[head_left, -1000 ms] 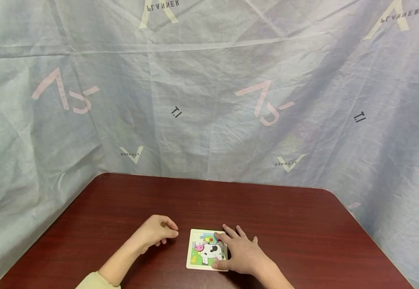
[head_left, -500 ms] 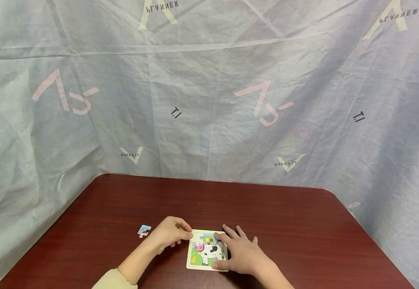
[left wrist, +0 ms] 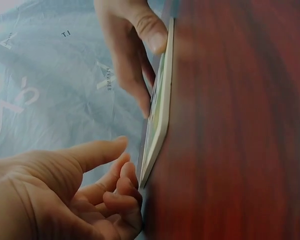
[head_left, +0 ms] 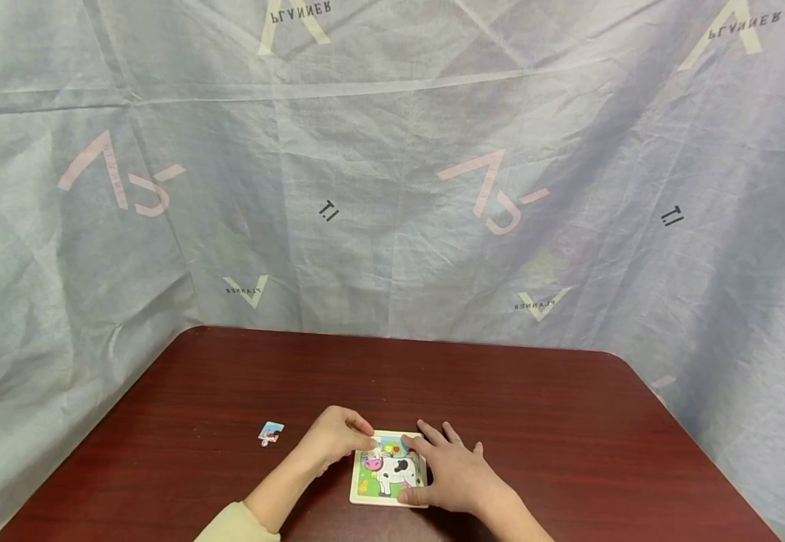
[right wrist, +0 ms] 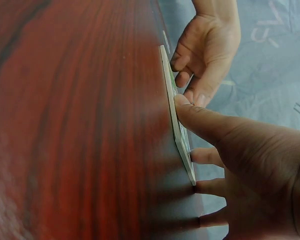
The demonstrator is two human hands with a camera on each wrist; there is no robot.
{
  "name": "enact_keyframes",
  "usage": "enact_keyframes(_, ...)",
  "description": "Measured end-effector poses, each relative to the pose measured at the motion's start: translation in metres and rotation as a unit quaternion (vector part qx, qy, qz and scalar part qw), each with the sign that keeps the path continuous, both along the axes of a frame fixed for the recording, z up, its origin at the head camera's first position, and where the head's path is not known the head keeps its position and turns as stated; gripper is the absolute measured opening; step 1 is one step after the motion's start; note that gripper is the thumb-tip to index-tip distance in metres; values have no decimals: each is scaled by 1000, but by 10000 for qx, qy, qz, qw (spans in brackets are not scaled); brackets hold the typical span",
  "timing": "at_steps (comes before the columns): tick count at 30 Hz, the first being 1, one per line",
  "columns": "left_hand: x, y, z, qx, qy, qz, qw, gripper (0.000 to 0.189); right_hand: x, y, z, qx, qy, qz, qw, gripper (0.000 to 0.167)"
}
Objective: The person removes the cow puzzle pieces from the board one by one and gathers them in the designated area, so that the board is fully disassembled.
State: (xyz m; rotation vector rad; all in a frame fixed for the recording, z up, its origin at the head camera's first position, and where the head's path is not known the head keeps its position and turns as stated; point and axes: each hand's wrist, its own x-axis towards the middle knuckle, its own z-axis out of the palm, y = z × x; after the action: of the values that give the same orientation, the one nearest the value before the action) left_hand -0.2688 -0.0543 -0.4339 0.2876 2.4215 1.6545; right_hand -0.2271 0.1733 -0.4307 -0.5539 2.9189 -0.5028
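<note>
A small square cow jigsaw puzzle [head_left: 392, 470] in a pale frame lies flat near the table's front. My right hand [head_left: 456, 474] rests on its right side, fingers spread, thumb [right wrist: 192, 112] and index finger pressing its face, other fingers reaching the table beyond. Over the puzzle's upper left corner, my left hand [head_left: 334, 440] has thumb and index finger together in a pinch, other fingers curled. The puzzle piece between those fingertips is almost wholly hidden. The left wrist view shows this left hand [left wrist: 85, 195] right beside the frame's edge [left wrist: 162, 115].
A loose puzzle piece [head_left: 270, 433], blue with a bit of picture, lies on the table left of my left forearm. The dark red wooden table [head_left: 534, 406] reaches back to a grey printed cloth [head_left: 392, 188] hanging behind and at both sides.
My left hand has moved right, from beside the puzzle to over its upper left corner. The loose piece has come into sight from behind that arm. My right hand stays put.
</note>
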Motion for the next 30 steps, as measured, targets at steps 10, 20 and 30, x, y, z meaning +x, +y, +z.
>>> enact_keyframes(10, 1, 16, -1, -524, 233, 303, 9979, 15, 0, 1, -1, 20, -46, -11, 10000, 83)
enact_keyframes(20, 2, 24, -4, -1237, 581, 598, 9888, 22, 0, 1, 0, -16, -84, 37, 10000, 82)
enact_keyframes(30, 1, 24, -4, -1263, 578, 545, 9888, 24, 0, 0, 0, -48, -40, 47, 10000, 83)
